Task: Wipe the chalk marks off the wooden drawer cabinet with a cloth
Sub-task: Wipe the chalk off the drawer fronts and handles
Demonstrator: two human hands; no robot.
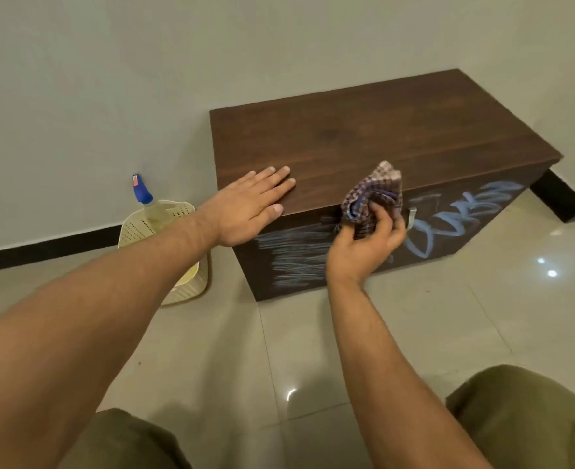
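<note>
The wooden drawer cabinet (381, 130) stands on the tiled floor (313, 350) against the wall. Its front face carries the chalk marks (293, 258): pale blue zigzag lines on the left part and bigger loops (465, 214) on the right part, with a metal handle (412, 216) between them. None of it looks wiped yet, so I judge that the wiping is only at its beginning.

To do it well, I think the cloth (374, 194) should first be gathered into a thicker pad, so that a flat side meets the wood and not a loose corner. Then I would press it at the upper edge of the left zigzag and pull in long overlapping strokes, turning to a clean part when chalk dust fills the fabric. Around the handle the strokes must be shorter. The spray bottle (142, 192) in the cream basket (164, 225) beside the cabinet could help if dry rubbing only smears.

My left hand (249, 208) lies flat on the top near the front left corner, fingers straight, holding nothing; I think it steadies the cabinet. My right hand (364, 245) is curled around the checked cloth, which is bunched in the fingers just in front of the drawer face near the handle. I cannot tell if the cloth touches the wood.
</note>
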